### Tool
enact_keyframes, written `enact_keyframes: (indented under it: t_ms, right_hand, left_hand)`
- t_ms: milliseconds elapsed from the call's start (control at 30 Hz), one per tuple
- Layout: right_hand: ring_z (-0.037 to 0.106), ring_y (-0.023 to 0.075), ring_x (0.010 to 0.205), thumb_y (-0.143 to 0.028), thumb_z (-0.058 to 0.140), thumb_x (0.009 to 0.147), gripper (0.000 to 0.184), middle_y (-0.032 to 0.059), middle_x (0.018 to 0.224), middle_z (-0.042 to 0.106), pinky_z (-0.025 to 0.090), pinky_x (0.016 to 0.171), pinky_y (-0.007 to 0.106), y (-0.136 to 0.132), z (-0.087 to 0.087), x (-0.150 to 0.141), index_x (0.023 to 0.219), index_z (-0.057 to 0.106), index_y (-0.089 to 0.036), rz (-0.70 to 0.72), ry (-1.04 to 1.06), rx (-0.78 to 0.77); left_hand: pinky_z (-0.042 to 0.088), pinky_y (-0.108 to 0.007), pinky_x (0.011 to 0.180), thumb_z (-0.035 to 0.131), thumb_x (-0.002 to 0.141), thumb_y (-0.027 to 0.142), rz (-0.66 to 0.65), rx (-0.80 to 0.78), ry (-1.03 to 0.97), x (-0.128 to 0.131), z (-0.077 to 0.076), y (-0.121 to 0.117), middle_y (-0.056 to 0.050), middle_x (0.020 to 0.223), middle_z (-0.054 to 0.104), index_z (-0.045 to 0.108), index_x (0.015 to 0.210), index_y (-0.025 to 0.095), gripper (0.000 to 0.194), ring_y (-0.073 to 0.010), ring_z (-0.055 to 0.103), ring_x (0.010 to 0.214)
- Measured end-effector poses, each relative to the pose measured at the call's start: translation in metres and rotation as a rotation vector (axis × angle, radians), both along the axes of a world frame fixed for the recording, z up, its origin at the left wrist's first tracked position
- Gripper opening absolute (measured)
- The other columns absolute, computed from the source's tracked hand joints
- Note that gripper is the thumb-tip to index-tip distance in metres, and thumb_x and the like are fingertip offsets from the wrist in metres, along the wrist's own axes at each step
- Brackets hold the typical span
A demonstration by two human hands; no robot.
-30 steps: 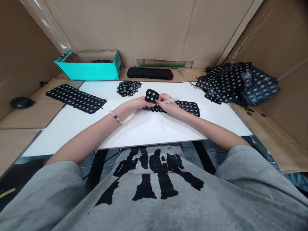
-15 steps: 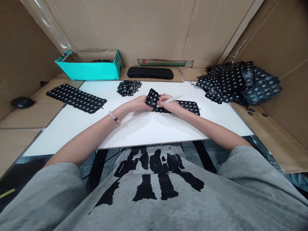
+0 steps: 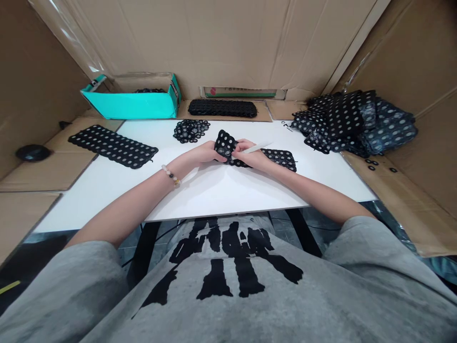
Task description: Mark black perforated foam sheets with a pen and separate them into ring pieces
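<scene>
A black crocheted strip [image 3: 282,159] dotted with pale round holes lies across the white table, its left end lifted and tilted up. My left hand [image 3: 206,153] grips that raised end, the thumb pressed on its front. In my right hand [image 3: 247,150] is a slim white pen-shaped tool [image 3: 260,146], pinched like a pencil. The tool's tip meets the strip beside my left thumb; its exact shape is hidden by the fingers. Behind my left hand sits a heap of small black rings [image 3: 191,130].
Another dotted strip [image 3: 113,146] lies at the left. A turquoise box [image 3: 135,105] and a stack of black strips [image 3: 222,108] stand at the back. Dotted pieces [image 3: 352,119] are piled at the right, near loose rings [image 3: 371,168]. Cardboard walls [image 3: 228,43] enclose the table.
The strip's raised end has tilted and shifted slightly in my left hand. The white tool has swung a little in my right fingers, its tip staying at the strip.
</scene>
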State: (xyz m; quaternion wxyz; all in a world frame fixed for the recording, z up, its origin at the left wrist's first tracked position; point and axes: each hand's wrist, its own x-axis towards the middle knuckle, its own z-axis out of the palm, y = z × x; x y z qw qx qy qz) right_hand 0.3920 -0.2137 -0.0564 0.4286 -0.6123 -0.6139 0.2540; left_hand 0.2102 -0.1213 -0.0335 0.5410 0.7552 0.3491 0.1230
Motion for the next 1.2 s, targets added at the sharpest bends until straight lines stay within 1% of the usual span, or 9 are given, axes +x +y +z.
enact_keyframes:
  t_ms: [167,333,433,533,633,733,867,1033,1200]
  right_hand:
    - [0.061,0.0243,0.103,-0.026,0.061,0.079,0.018,0.0068,0.101,0.065,0.046,0.098,0.038,-0.003,-0.005,-0.005,0.062,0.056,-0.021,0.032,-0.116,0.093]
    - [0.061,0.0248,0.108,-0.024,0.063,0.079,0.017,0.0083,0.104,0.064,0.046,0.100,0.039,0.003,-0.009,-0.003,0.063,0.058,-0.020,0.036,-0.116,0.157]
    - [0.063,0.0208,0.091,-0.029,0.070,0.076,0.021,0.0049,0.090,0.065,0.051,0.088,0.035,0.007,-0.005,0.007,0.061,0.058,-0.020,0.096,0.051,0.024]
    - [0.063,0.0152,0.071,-0.036,0.076,0.076,0.029,0.0004,0.069,0.062,0.052,0.067,0.027,0.008,0.001,0.015,0.062,0.057,-0.020,0.134,0.389,-0.146]
    - [0.067,0.0133,0.069,-0.038,0.082,0.072,0.033,-0.0014,0.065,0.061,0.053,0.064,0.022,0.007,0.006,0.015,0.063,0.056,-0.019,0.098,0.646,-0.137]
    - [0.071,0.0139,0.071,-0.038,0.087,0.069,0.038,-0.0031,0.065,0.061,0.057,0.069,0.022,0.004,0.009,0.010,0.062,0.055,-0.019,0.087,0.740,-0.087]
    - [0.070,0.0124,0.069,-0.038,0.087,0.072,0.038,-0.0036,0.068,0.063,0.060,0.072,0.024,-0.001,0.014,0.004,0.063,0.054,-0.020,0.081,0.729,-0.061]
    - [0.071,0.0116,0.064,-0.032,0.080,0.078,0.032,0.0023,0.094,0.073,0.051,0.051,0.019,-0.004,0.019,0.005,0.064,0.055,-0.018,0.053,0.620,-0.102]
    - [0.068,0.0132,0.055,-0.018,0.073,0.083,0.031,-0.0014,0.057,0.062,0.046,0.045,0.018,0.001,0.013,0.007,0.059,0.053,-0.019,-0.006,0.440,-0.193]
  left_hand:
    - [0.052,-0.038,0.092,0.084,0.051,0.023,-0.015,-0.065,-0.011,0.000,-0.002,0.003,-0.003,0.090,0.075,0.072,0.081,0.016,0.033,-0.0235,0.066,0.092]
    - [0.051,-0.037,0.093,0.085,0.053,0.025,-0.045,-0.057,-0.001,0.000,0.005,0.002,-0.004,0.098,0.077,0.074,0.087,0.017,0.037,-0.0252,0.066,0.099]
    - [0.051,-0.036,0.093,0.086,0.056,0.031,-0.050,-0.018,0.018,-0.002,0.012,-0.002,-0.006,0.104,0.077,0.075,0.092,0.016,0.040,-0.0269,0.066,0.101]
    - [0.051,-0.036,0.092,0.087,0.059,0.041,-0.016,0.046,0.048,-0.003,0.016,-0.006,-0.008,0.106,0.077,0.076,0.097,0.016,0.046,-0.0286,0.066,0.103]
    - [0.050,-0.036,0.093,0.087,0.058,0.049,0.022,0.172,0.072,-0.002,0.014,-0.007,-0.008,0.107,0.077,0.076,0.103,0.015,0.057,-0.0288,0.065,0.104]
    - [0.050,-0.035,0.089,0.088,0.054,0.052,0.003,0.289,0.085,0.003,0.008,-0.009,-0.004,0.101,0.076,0.077,0.103,0.016,0.062,-0.0272,0.065,0.099]
    - [0.046,-0.030,0.074,0.085,0.054,0.050,-0.043,0.351,0.128,0.007,-0.001,-0.011,0.002,0.076,0.069,0.074,0.082,0.016,0.045,-0.0220,0.062,0.081]
    - [0.045,-0.029,0.074,0.081,0.057,0.046,-0.005,0.379,0.071,0.006,-0.005,-0.006,0.002,0.073,0.068,0.072,0.077,0.016,0.037,-0.0211,0.061,0.079]
    - [0.049,-0.033,0.080,0.083,0.057,0.042,0.020,0.197,-0.002,0.003,-0.003,-0.003,-0.003,0.083,0.074,0.075,0.086,0.014,0.041,-0.0233,0.064,0.084]
